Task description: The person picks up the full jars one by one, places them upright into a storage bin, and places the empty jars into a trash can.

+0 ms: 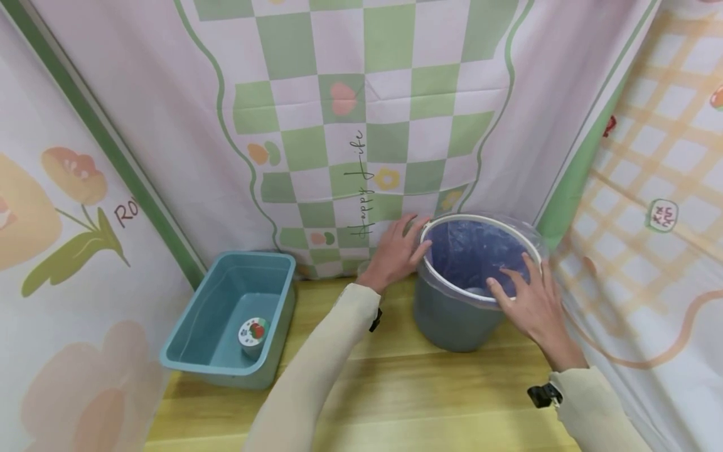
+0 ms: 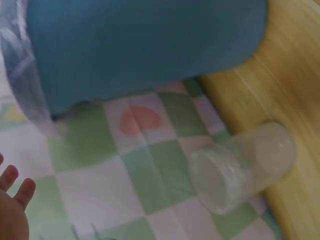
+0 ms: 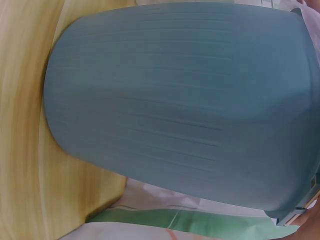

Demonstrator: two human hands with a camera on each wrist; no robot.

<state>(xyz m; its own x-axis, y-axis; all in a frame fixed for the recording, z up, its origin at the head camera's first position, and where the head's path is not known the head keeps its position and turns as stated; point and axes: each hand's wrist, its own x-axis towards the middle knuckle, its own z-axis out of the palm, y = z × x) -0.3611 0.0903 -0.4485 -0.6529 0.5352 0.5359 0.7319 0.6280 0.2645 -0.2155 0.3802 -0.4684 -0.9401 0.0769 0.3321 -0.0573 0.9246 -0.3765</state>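
A grey-blue trash can [image 1: 454, 326] stands upright on the wooden table, a white ring [image 1: 480, 216] round its mouth. A thin see-through bag [image 1: 463, 248] lines its inside and hangs over the rim. My left hand [image 1: 395, 254] is at the can's left side, fingers spread, thumb right at the rim. Over the front right rim lies my right hand [image 1: 533, 304], its fingers loosely spread and reaching over the mouth. In the right wrist view the can's outer wall [image 3: 185, 105] fills most of the picture.
At the left stands a teal plastic basin [image 1: 285, 295] with a small round tub [image 1: 252, 336] with a strawberry lid in it. A clear plastic jar [image 2: 245, 167] stands near the back cloth [image 1: 361, 125], mostly behind my left wrist in the head view. Cloth also hangs at both sides.
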